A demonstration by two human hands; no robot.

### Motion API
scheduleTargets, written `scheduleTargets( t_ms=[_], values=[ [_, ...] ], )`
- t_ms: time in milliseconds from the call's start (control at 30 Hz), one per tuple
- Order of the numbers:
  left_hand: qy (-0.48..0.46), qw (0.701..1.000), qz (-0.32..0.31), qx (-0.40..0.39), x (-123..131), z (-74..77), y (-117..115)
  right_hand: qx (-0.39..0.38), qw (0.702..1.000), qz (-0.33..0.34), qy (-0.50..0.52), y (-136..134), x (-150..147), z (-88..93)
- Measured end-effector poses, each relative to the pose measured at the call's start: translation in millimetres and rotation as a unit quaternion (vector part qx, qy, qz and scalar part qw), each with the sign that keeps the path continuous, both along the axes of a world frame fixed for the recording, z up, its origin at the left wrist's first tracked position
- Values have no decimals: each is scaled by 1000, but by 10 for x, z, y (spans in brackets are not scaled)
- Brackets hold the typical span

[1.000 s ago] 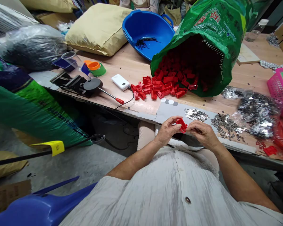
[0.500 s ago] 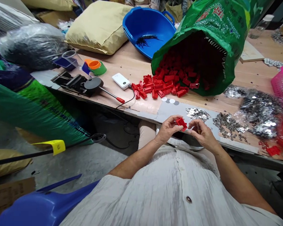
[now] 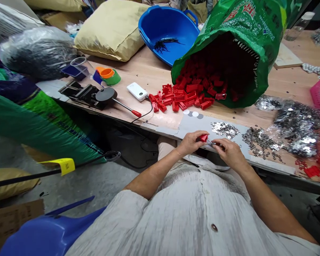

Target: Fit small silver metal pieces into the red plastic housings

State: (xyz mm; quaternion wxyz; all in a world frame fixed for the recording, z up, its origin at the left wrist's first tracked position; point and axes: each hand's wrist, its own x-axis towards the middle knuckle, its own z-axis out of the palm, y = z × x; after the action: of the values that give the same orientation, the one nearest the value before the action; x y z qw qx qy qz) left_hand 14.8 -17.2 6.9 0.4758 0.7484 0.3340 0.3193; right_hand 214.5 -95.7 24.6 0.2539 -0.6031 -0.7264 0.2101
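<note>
While your left hand (image 3: 190,143) pinches a red plastic part (image 3: 203,138) between thumb and fingers, your right hand (image 3: 229,153) closes its fingertips on a thin metal piece (image 3: 210,142), its tip just beside the red part. Both hands hover over the front edge of the wooden table (image 3: 149,78), next to a grey mat (image 3: 194,122) with a heap of silver bits (image 3: 224,129) on it. Farther on, more red parts (image 3: 181,96) spill from a green sack (image 3: 237,46).

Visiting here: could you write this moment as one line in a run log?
left hand: holds red plastic part | right hand: pinches small metal piece beside it | nearby: loose silver metal pieces
</note>
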Motion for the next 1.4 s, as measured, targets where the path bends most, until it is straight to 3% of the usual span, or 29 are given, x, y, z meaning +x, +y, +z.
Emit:
scheduleTargets(
  t_ms=[500,800,1000,1267,1400],
  values=[
    [7,1000,-12,2,3,-14,58,-2,1000,12,-17,85,-11,-79],
    [24,999,-20,7,6,-6,79,-58,996,-35,-56,117,-143,61],
    [27,999,-19,8,32,1,78,-46,994,-51,-86,135,-251,64],
    [-18,999,8,-35,-30,55,-39,-55,997,-22,39,42,-89,109],
    [-111,986,42,-120,-29,121,-162,-103,988,9,114,-91,-54,174]
  ],
)
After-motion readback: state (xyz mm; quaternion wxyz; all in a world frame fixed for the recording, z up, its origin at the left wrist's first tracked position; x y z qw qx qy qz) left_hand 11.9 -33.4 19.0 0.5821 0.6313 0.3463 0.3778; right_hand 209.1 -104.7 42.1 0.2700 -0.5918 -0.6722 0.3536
